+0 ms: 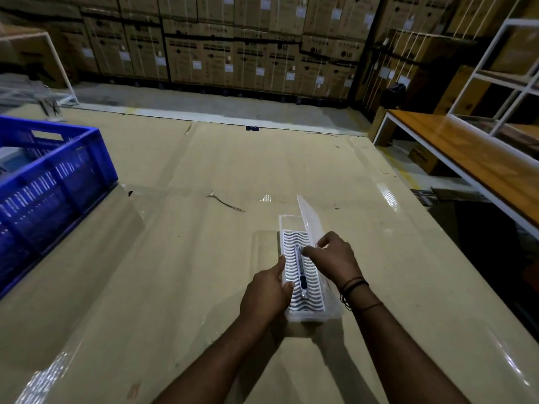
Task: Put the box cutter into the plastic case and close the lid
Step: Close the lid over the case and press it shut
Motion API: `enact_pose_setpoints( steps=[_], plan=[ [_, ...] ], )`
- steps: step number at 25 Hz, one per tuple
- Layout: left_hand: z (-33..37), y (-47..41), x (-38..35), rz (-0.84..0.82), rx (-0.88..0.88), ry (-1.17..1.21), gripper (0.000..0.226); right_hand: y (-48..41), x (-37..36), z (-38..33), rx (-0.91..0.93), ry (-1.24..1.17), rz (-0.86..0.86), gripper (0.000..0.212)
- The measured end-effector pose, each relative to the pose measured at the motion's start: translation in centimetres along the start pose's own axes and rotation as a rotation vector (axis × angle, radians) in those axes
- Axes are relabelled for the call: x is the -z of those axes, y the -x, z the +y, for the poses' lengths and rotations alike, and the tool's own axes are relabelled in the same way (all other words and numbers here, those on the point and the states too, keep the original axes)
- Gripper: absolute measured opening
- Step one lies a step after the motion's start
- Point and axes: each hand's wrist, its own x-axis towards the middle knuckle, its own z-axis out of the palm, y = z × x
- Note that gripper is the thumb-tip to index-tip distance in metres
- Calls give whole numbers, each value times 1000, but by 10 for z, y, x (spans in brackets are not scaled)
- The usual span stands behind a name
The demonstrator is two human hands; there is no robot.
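Seen from the head camera, both hands work at a clear plastic case (303, 314) lying low and just right of centre on the cardboard-covered table (180, 182). The left hand (267, 290) rests against the case's left wall, fingers loosely curled, thumb on the rim; it steadies the case rather than gripping anything. The right hand (335, 259) reaches over from the right side, its fingers bent and close together, fingertips down at the far end of the box cutter (300, 271); whether they pinch it or only touch it I cannot tell. The lid (309, 220) stands raised along the case's right edge, tilted open.

There is one case, one cutter, two hands, and one blue crate (49, 182) at the left of the frame.

The cutter lies inside the case on the white wavy insert (313, 282), its long axis running lengthwise with the case, near end toward the bottom of the frame, far end up the frame.
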Motion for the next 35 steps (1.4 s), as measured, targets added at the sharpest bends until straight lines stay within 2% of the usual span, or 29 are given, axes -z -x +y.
enact_pose_setpoints(
  steps=[4, 6, 8, 10, 14, 16, 20, 24, 29, 33, 35],
  plan=[
    [-3, -3, -3, -18, 23, 29, 65, 2, -3, 0, -13, -41, -71, 53],
    [-4, -4, -5, -13, 39, 33, 64, 6, -7, -1, -38, -28, -103, 69],
    [-8, -5, -7, -11, 57, 42, 61, 10, -14, -2, -63, 29, -95, 90],
    [-14, -8, -8, -18, 76, 91, 53, 14, -22, 0, -65, 151, -85, 96],
    [-20, -11, -4, -81, 152, 483, 41, 22, -36, 4, -3, 389, -26, 92],
    [-14, -8, 1, -120, 207, 636, 42, 23, -42, 7, 17, 444, -10, 91],
    [-14, -11, 2, -200, 275, 796, 53, 25, -51, 16, 59, 526, 11, 91],
    [-15, -6, 9, -259, 304, 912, 61, 33, -61, 23, 136, 629, 44, 86],
    [-13, -6, 11, -290, 351, 972, 60, 35, -64, 29, 140, 687, 61, 83],
    [-13, -7, 8, -307, 336, 993, 47, 28, -51, 34, 172, 628, 100, 56],
    [-12, -5, 4, -251, 290, 920, 39, 23, -42, 43, 215, 559, 124, 45]
  ],
)
